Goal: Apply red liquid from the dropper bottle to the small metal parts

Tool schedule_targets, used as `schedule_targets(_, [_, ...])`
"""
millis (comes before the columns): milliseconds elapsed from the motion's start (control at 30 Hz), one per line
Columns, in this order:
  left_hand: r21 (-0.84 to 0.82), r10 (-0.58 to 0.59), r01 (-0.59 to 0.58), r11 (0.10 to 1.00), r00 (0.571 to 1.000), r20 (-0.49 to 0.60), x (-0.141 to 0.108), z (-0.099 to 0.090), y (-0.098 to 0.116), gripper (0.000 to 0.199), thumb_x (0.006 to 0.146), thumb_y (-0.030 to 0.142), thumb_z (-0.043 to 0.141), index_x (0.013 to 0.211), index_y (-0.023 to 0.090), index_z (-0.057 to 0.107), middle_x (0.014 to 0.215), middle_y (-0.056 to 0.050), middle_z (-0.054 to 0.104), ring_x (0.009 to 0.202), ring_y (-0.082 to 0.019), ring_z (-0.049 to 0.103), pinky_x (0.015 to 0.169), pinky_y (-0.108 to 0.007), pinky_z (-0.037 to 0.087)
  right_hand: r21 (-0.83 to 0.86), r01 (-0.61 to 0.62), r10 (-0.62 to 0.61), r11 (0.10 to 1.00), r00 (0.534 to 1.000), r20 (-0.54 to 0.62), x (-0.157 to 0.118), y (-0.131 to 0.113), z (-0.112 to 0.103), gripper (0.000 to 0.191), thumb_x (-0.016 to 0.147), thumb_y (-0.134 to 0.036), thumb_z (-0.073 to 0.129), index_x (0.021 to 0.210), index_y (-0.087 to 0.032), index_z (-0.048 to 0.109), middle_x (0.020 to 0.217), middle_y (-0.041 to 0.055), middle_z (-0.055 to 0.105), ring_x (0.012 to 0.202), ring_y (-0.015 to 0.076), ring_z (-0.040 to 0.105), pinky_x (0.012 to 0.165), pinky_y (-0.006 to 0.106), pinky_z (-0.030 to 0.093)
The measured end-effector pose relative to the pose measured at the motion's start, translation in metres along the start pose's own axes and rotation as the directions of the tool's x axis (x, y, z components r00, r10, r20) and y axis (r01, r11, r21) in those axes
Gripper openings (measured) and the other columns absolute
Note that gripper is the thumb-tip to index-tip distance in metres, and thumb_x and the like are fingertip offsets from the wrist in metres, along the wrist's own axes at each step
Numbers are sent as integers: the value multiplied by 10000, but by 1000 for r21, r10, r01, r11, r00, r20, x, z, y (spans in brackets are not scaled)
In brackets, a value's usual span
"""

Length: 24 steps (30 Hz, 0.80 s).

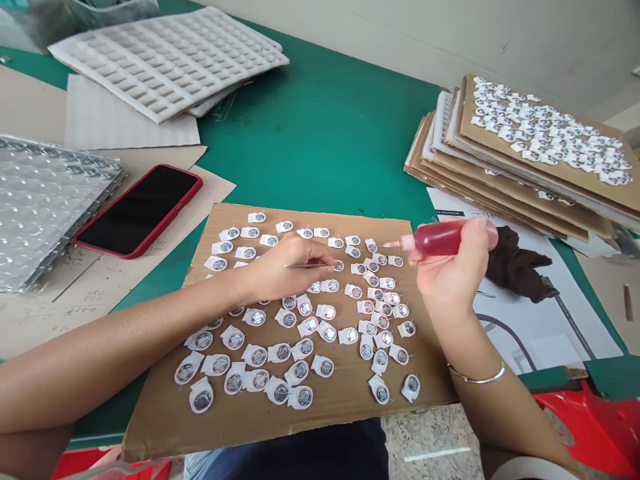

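Note:
A brown cardboard sheet [340,383] lies at the table's near edge, with many small round metal-faced parts on white backings spread over it. My left hand [287,267] is closed over the upper middle of the sheet, holding thin metal tweezers [305,266] whose tip is at one small round part [339,265]. Raised over the sheet's right edge, my right hand [453,267] wraps round a bottle of red liquid [437,239]. The bottle is tilted sideways, its narrow nozzle pointing left above the parts and touching none of them.
A red-cased phone [143,210] and bubble wrap [50,207] lie at the left. White moulded trays [170,60] stand at the back left. Stacked cardboard sheets [465,143] with more parts are at the back right. A dark cloth [517,267] rests on printed paper [545,333].

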<state>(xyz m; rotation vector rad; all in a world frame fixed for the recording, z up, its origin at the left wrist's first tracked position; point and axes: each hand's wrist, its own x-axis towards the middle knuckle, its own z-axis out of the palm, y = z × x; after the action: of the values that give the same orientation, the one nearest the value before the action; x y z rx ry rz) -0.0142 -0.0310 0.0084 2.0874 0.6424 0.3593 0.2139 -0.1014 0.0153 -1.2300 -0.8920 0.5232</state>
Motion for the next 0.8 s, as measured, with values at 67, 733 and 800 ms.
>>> schedule_targets(67, [9, 24, -24, 1000, 1000, -14, -1, -5, 9, 207, 860, 256, 531, 888, 123, 686, 707, -42, 657, 594, -99, 560, 507, -221, 413, 51, -160, 157, 986, 986, 62, 12, -6, -8, 362, 842, -581, 375, 854, -226, 449, 569, -28, 564, 417, 141, 570, 322, 246, 345])
schedule_targets(733, [141, 184, -189, 972, 982, 48, 25, 33, 28, 177, 836, 53, 450, 799, 113, 613, 662, -5, 589, 573, -82, 480, 541, -246, 376, 103, -193, 177, 976, 973, 149, 23, 10, -11, 248, 766, -421, 613, 771, -200, 499, 544, -38, 590, 411, 112, 554, 320, 216, 348])
schedule_targets(800, [153, 181, -185, 971, 983, 39, 26, 34, 28, 176, 832, 49, 453, 785, 112, 610, 652, -2, 582, 565, -79, 473, 532, -244, 369, 104, -165, 148, 981, 977, 151, 22, 9, -12, 243, 777, -421, 603, 760, -205, 493, 527, -40, 579, 446, 128, 587, 315, 211, 339])
